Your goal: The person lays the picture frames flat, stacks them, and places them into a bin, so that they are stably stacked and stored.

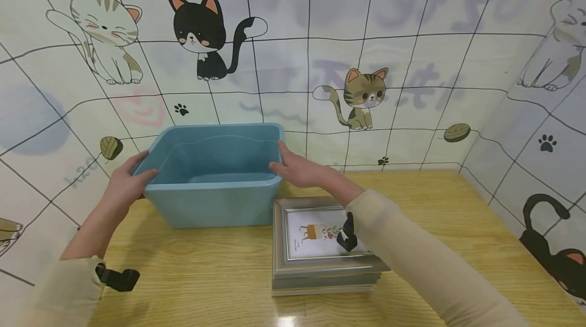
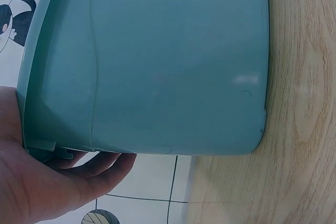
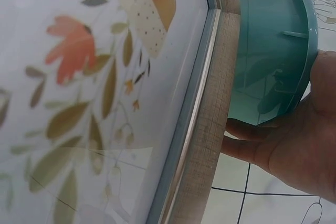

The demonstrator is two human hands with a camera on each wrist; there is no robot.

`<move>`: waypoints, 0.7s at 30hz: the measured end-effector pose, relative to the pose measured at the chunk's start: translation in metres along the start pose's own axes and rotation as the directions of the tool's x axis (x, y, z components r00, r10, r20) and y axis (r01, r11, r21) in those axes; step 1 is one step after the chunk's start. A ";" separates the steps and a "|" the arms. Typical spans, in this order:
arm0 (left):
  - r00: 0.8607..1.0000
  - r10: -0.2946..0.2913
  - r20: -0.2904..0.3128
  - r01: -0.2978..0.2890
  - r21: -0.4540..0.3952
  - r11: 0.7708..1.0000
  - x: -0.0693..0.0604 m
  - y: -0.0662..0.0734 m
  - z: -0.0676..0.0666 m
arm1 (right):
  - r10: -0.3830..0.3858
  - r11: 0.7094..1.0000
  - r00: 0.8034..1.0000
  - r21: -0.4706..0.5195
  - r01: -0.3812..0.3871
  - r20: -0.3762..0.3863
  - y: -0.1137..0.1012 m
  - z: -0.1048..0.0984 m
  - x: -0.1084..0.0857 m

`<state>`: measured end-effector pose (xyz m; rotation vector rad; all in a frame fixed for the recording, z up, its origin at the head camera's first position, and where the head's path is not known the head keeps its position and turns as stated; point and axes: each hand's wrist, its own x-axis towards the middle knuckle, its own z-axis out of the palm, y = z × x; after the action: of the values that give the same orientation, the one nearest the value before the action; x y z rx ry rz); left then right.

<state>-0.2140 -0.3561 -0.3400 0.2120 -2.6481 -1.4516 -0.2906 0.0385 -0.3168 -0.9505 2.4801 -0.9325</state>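
Note:
A blue plastic storage bin (image 1: pixel 215 205) stands on the wooden table at the back left, its open top facing up. My left hand (image 1: pixel 125 182) grips its left end, thumb over the rim and fingers beneath it on the outside, as the left wrist view of the bin (image 2: pixel 173 66) shows. At the opposite end, my right hand (image 1: pixel 299 168) holds the right rim, thumb at the edge and fingers against the outer wall. Just below the right wrist lies a stack of picture frames (image 1: pixel 280 245); the top frame (image 3: pixel 205 140) has a silvery border and a floral print.
The wooden table (image 1: pixel 197 276) runs under the bin and the stack. A cloth backdrop (image 1: pixel 284 62) printed with cats and grid lines rises right behind the bin and along both sides. The right sleeve (image 1: pixel 412 250) crosses over the frames' right side.

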 end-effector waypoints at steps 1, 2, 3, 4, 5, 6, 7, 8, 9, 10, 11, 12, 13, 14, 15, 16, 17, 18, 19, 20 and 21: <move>1.000 0.000 0.000 0.000 -0.001 1.000 0.000 0.000 0.000 | -0.010 1.000 1.000 0.004 0.010 -0.001 0.000 0.000 0.000; 1.000 -0.001 0.000 0.001 -0.004 1.000 0.000 0.000 0.000 | -0.018 1.000 1.000 0.006 0.018 -0.002 0.000 0.000 0.000; 1.000 -0.002 0.001 0.002 -0.007 1.000 0.000 0.001 0.000 | -0.023 1.000 1.000 0.007 0.023 -0.002 0.000 0.000 0.000; 1.000 -0.003 0.003 0.003 -0.010 1.000 0.000 0.001 0.000 | -0.024 1.000 1.000 0.006 0.024 -0.002 0.000 0.000 0.000; 1.000 -0.003 0.004 0.003 -0.013 1.000 0.000 0.001 0.000 | -0.023 1.000 1.000 0.003 0.023 -0.001 0.000 0.000 -0.001; 1.000 -0.003 0.006 0.003 -0.014 1.000 0.000 0.002 0.000 | -0.019 1.000 1.000 0.001 0.019 0.001 0.000 0.000 -0.001; 1.000 -0.001 0.008 0.002 -0.016 1.000 -0.001 0.002 0.001 | -0.013 1.000 1.000 -0.004 0.013 0.003 -0.001 -0.001 -0.001; 1.000 0.000 0.009 0.000 -0.018 1.000 -0.001 0.002 0.001 | -0.006 1.000 1.000 -0.010 0.006 0.004 -0.001 -0.001 -0.002; 1.000 0.002 0.011 -0.002 -0.019 1.000 -0.001 0.002 0.001 | 0.002 1.000 1.000 -0.017 -0.002 0.005 -0.001 -0.002 -0.002; 1.000 0.005 0.013 -0.005 -0.020 1.000 -0.001 0.003 0.001 | 0.003 1.000 1.000 -0.023 -0.003 0.003 -0.001 -0.002 -0.003; 1.000 0.009 0.015 -0.008 -0.020 1.000 -0.002 0.003 0.001 | 0.002 1.000 1.000 -0.026 -0.002 0.001 -0.001 -0.003 -0.003; 1.000 0.012 0.017 -0.011 -0.022 1.000 -0.002 0.004 0.002 | 0.004 1.000 1.000 -0.028 -0.004 0.000 -0.001 -0.004 -0.004; 1.000 0.016 0.020 -0.015 -0.023 1.000 -0.002 0.005 0.003 | 0.005 0.999 1.000 -0.033 -0.005 -0.002 0.000 -0.004 -0.004; 1.000 0.018 0.023 -0.018 -0.026 1.000 -0.002 0.005 0.004 | 0.004 0.999 1.000 -0.035 -0.005 -0.003 0.001 -0.005 -0.004; 0.999 0.022 0.025 -0.021 -0.026 0.999 -0.002 0.006 0.005 | 0.006 0.999 1.000 -0.036 -0.006 -0.003 0.001 -0.006 -0.005; 0.999 0.024 0.026 -0.024 -0.024 0.999 -0.003 0.007 0.005 | 0.007 0.999 1.000 -0.037 -0.007 -0.003 0.002 -0.006 -0.005; 0.999 0.024 0.025 -0.023 -0.021 1.000 -0.003 0.007 0.006 | 0.012 0.999 1.000 -0.038 -0.012 0.001 0.003 -0.007 -0.006; 0.999 0.023 0.025 -0.022 -0.018 1.000 -0.003 0.008 0.007 | 0.013 0.999 1.000 -0.040 -0.013 0.002 0.004 -0.008 -0.006; 0.999 0.022 0.026 -0.022 -0.014 1.000 -0.003 0.009 0.008 | 0.014 0.999 1.000 -0.041 -0.014 0.002 0.005 -0.008 -0.006; 0.999 0.020 0.026 -0.019 -0.010 1.000 -0.003 0.009 0.009 | 0.013 0.999 1.000 -0.040 -0.013 0.004 0.006 -0.009 -0.007; 1.000 0.016 0.026 -0.016 -0.004 1.000 -0.003 0.009 0.010 | 0.017 0.999 1.000 -0.046 -0.016 0.005 0.007 -0.009 -0.007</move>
<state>-0.2133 -0.3424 -0.3374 0.1726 -2.6611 -1.4639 -0.2934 0.0515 -0.3142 -0.9443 2.5106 -0.8701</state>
